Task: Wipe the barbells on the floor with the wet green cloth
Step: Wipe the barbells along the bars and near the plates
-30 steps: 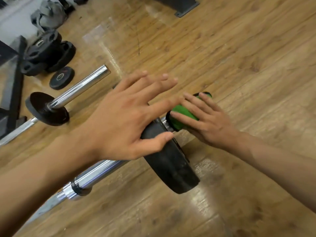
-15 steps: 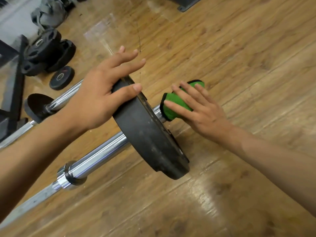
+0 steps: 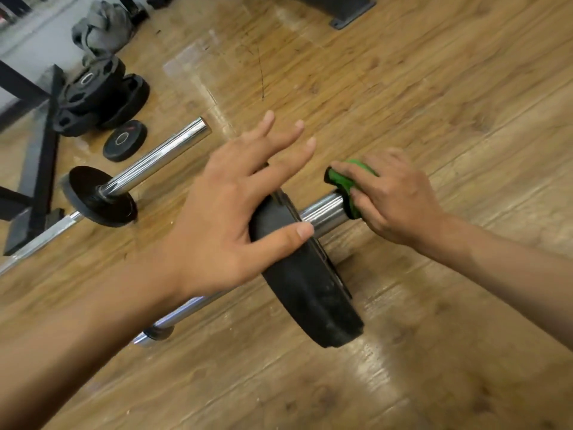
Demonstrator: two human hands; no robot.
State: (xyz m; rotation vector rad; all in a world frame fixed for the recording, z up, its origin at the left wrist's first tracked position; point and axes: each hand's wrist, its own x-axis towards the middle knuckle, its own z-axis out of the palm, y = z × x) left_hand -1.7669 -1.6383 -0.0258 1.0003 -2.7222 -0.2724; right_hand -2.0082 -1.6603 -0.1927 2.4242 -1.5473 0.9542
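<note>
A barbell lies on the wooden floor, its chrome sleeve (image 3: pixel 322 214) running through a black weight plate (image 3: pixel 310 293). My left hand (image 3: pixel 229 212) rests on the plate's upper rim, fingers straight and spread, thumb across the rim. My right hand (image 3: pixel 393 200) grips the green cloth (image 3: pixel 347 184) wrapped round the sleeve's end, just right of the plate. A second barbell (image 3: pixel 161 156) with a small black plate (image 3: pixel 99 197) lies farther left.
Stacked black plates (image 3: pixel 96 94) and a small loose plate (image 3: pixel 124 140) sit at the back left by a black rack frame (image 3: pixel 37 169). A grey bag (image 3: pixel 102 29) leans near the wall. A dark metal foot (image 3: pixel 350 13) stands at the top.
My right hand has curled round the cloth on the sleeve, where its fingers lay flat before. My left hand has slid nearer along the plate's rim.
</note>
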